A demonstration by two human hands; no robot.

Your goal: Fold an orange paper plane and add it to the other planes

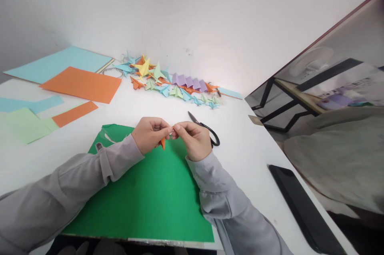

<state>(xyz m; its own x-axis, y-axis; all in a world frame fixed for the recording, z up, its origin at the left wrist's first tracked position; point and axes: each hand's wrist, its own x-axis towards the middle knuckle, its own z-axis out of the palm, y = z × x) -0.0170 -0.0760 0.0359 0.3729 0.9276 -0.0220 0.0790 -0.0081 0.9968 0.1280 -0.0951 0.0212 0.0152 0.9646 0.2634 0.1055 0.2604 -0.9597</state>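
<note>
Both hands meet above a green sheet lying on the white table. My left hand and my right hand pinch a small folded orange paper piece between their fingertips, fingers closed on it. Only an orange tip shows below the left fingers; the rest is hidden. Grey sleeves cover both arms. Black scissors lie just behind my right hand.
A heap of folded paper figures in several colours lies at the back by the wall. Orange, blue and pale green sheets lie at the left. A tape ring sits near them. A black phone lies at the right table edge.
</note>
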